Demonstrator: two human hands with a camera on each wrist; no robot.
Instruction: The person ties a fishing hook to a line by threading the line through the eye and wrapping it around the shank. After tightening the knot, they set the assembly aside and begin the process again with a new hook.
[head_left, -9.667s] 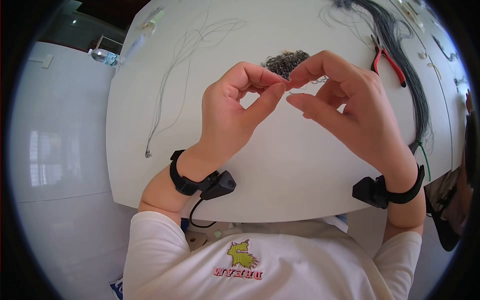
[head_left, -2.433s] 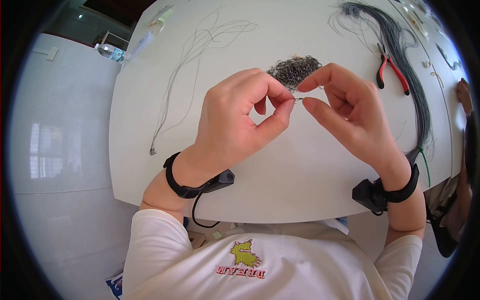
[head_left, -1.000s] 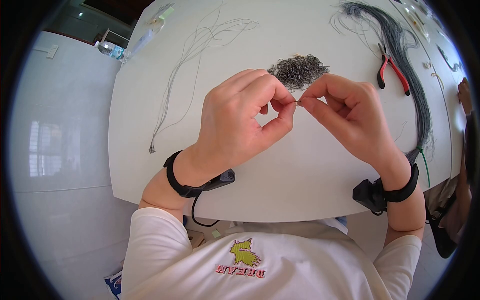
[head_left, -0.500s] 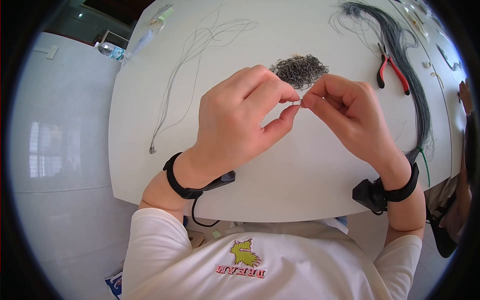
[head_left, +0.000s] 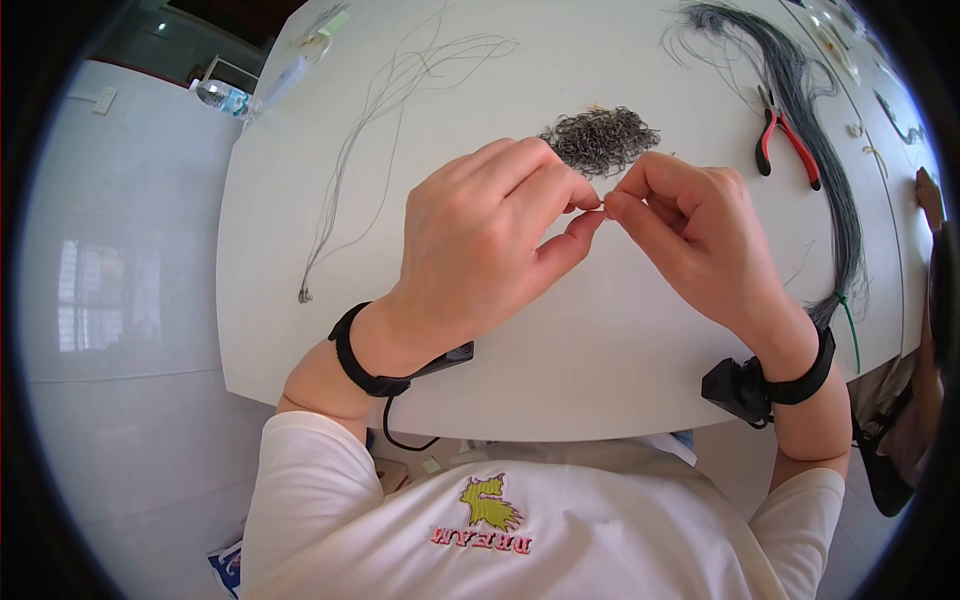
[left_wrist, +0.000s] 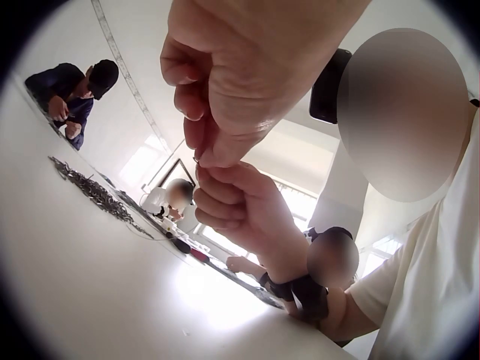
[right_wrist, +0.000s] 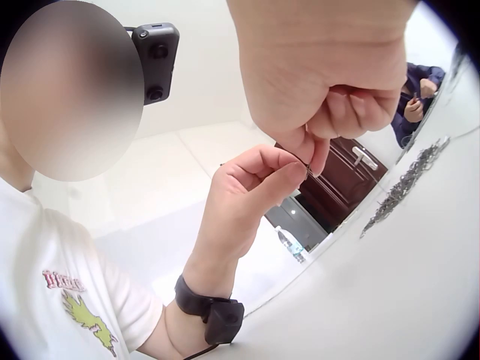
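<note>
Over the white table [head_left: 480, 380], the hands meet fingertip to fingertip. Thumb and index finger of the left hand [head_left: 475, 240] pinch one side of a tiny, thin dark piece [right_wrist: 309, 170]; the right hand [head_left: 700, 235] pinches its other side. Its shape is mostly hidden by the fingertips. In the right wrist view, the remaining fingers of the right hand [right_wrist: 322, 75] are curled in. Just beyond the fingertips lies a pile of small dark, hook-like wire pieces [head_left: 602, 142].
Red-handled pliers [head_left: 768, 142] lie beside a long bundle of dark strands [head_left: 830, 165] at the right. Thin loose strands [head_left: 345, 150] stretch across the table's left part. A bottle [head_left: 222, 98] stands past the left edge. Other people sit farther off [left_wrist: 75, 101].
The right thumb and index finger, apart 2.4 s ago, now pinch together. Since half a second ago, the left thumb and index finger have drawn closer at the small piece.
</note>
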